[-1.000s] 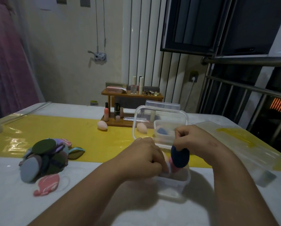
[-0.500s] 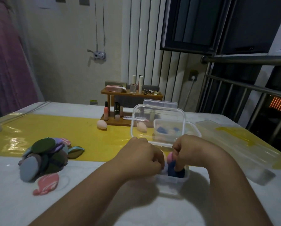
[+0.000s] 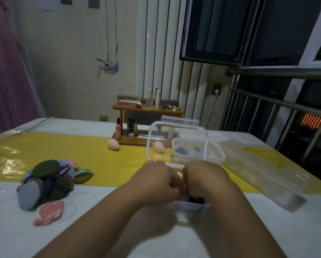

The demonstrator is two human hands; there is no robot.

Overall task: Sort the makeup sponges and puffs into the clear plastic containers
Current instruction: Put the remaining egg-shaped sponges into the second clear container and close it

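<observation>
A white table (image 3: 14,237) crossed by a yellow runner (image 3: 50,151) is seen below a pale wall and a barred window. Directions are given with twelve o'clock pointing away from the wearer.

A heap of flat round puffs (image 3: 44,181) is found at nine o'clock from the hands, well apart from them, with a pink puff (image 3: 50,212) lying just beside it at six. A peach egg-shaped sponge (image 3: 113,144) is set on the runner just in front of a wooden cosmetics rack (image 3: 146,108).

The left hand (image 3: 156,181) and the right hand (image 3: 206,179) are brought together over a small clear container (image 3: 191,206), with the fingers of both curled downward into its mouth. A dark blue sponge (image 3: 196,199) is glimpsed inside, directly beneath the right hand. Whether it is gripped or only pressed cannot be told, nor what the left fingers hold. Its long axis is hidden.

At twelve o'clock, behind an upright clear lid (image 3: 176,144), a second container (image 3: 217,157) holding blue and peach sponges is seen. A long clear box (image 3: 263,170) lies at two o'clock.

The sponge is judged to be in the course of being seated. The right hand is nearer it, while the puffs left to sort lie on the left hand's side.
</observation>
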